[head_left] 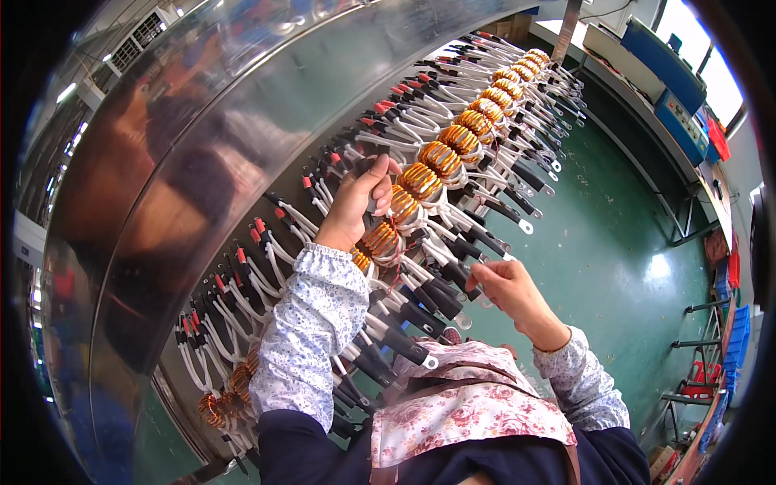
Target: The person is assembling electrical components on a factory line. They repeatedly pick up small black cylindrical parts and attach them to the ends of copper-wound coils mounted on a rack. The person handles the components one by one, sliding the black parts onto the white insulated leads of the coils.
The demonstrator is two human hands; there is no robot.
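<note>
A long row of copper-wound ring coils [440, 159] runs from lower left to upper right, with white-sleeved leads on both sides. On the far side the leads end in black and red sleeves [381, 107]; on the near side they carry thick black sleeves and metal ring lugs [527, 228]. My left hand [356, 204] is above the coils, its fingers closed around a dark object whose kind I cannot make out. Beside the near-side lugs, my right hand [513, 293] has its fingers pinched together. Whatever lies between those fingertips is hidden.
A large, shiny curved metal housing [190, 153] rises along the left, right behind the coil row. Green floor [618, 218] spreads to the right. Against the right wall stand a bench with a blue instrument [681, 125] and a blue bin [735, 343].
</note>
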